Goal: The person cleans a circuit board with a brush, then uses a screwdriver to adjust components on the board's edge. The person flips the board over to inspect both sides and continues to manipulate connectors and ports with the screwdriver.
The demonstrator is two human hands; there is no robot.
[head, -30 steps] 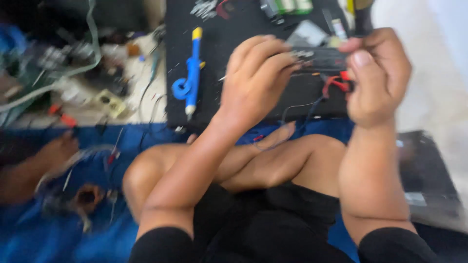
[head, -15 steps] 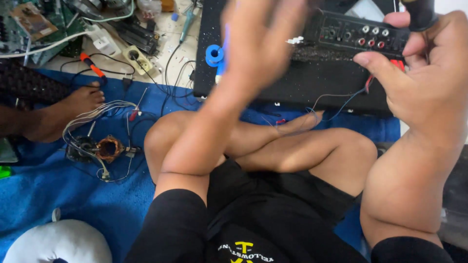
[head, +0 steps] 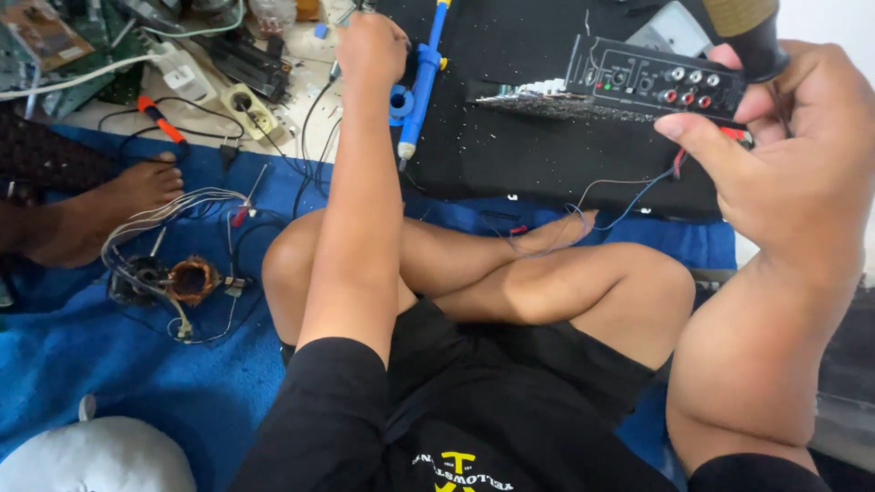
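Wires [head: 629, 196] trailed from the black jack panel [head: 652, 82] that my right hand [head: 784, 173] pinched by its end, a dark tool handle [head: 743, 32] tucked in the same closed grip above the black mat [head: 538, 155]. My left hand [head: 369, 46] reached toward the blue desoldering pump [head: 419, 77]; whether its grip was open I could not tell. A tug might have snapped those thin leads.

Black short sleeves, black shorts
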